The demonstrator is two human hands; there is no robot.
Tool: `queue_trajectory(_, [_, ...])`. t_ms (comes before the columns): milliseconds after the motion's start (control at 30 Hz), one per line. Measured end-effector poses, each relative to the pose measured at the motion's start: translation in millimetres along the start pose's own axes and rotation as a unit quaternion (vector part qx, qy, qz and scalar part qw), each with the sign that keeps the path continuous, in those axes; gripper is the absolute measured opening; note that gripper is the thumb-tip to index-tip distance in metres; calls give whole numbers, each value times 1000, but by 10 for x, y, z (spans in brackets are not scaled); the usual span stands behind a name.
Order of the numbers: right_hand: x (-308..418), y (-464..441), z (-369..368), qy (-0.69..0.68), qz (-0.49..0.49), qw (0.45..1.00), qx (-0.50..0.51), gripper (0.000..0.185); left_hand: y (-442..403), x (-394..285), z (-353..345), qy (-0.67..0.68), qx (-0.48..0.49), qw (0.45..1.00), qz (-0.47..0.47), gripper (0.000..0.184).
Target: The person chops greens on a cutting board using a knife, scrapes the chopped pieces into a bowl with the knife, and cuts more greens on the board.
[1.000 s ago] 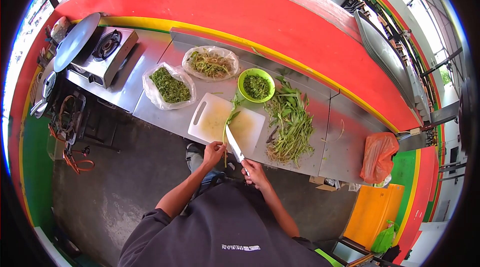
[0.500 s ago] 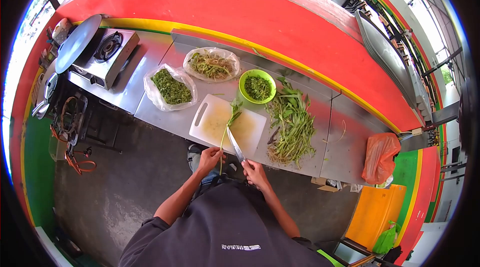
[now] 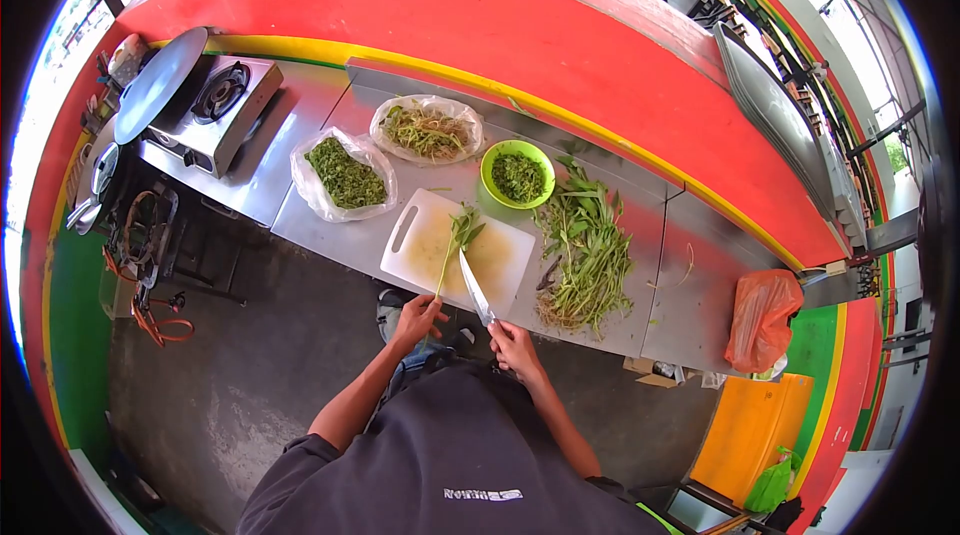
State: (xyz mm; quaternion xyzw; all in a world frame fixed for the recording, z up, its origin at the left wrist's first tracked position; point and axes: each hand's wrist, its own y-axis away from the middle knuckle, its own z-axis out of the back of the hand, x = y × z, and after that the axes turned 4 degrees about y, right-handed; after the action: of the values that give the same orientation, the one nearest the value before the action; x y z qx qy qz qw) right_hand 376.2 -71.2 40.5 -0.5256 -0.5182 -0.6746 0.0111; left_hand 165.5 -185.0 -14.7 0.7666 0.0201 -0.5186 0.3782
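Pinched in my left hand [image 3: 420,317] is the lower stem of a leafy green stalk [image 3: 462,231], its leaves over the white cutting board [image 3: 404,263]. My right hand [image 3: 514,347] is wrapped round the handle of a kitchen knife [image 3: 476,289]. The blade points away from me, its tip over the board close to the stalk. Beyond the board stands a green bowl [image 3: 486,181] of chopped greens. A heap of uncut leafy stalks [image 3: 590,245] lies to the right of the board.
Left of the bowl are a plastic bag of chopped greens [image 3: 346,175] and another bag of stems and roots [image 3: 428,131]. A gas stove [image 3: 222,121] with a large lid [image 3: 160,85] stands far left. An orange plastic bag [image 3: 762,321] hangs over the counter's right end.
My left hand has shifted slightly left and down with the stalk, and its leaves now spread more over the board. The knife stays in my right hand, nearly unmoved.
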Motion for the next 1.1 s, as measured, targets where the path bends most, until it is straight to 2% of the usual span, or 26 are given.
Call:
queue_trajectory(200, [33,45,-3,-8,6,1000,2,23,-58,-83,-64,-73,11,997,-6,42])
queue_trajectory(467, [78,57,-12,-20,-3,1000,16,24,-112,73,-96,-68,17,997,-42,38])
queue_trajectory(933, [36,58,-36,0,-5,1000,13,23,-54,52,-121,-33,25,999,-27,37])
queue_trajectory(1100, [40,60,-83,81,40,995,-29,25,-41,54,-121,5,44,998,-33,37])
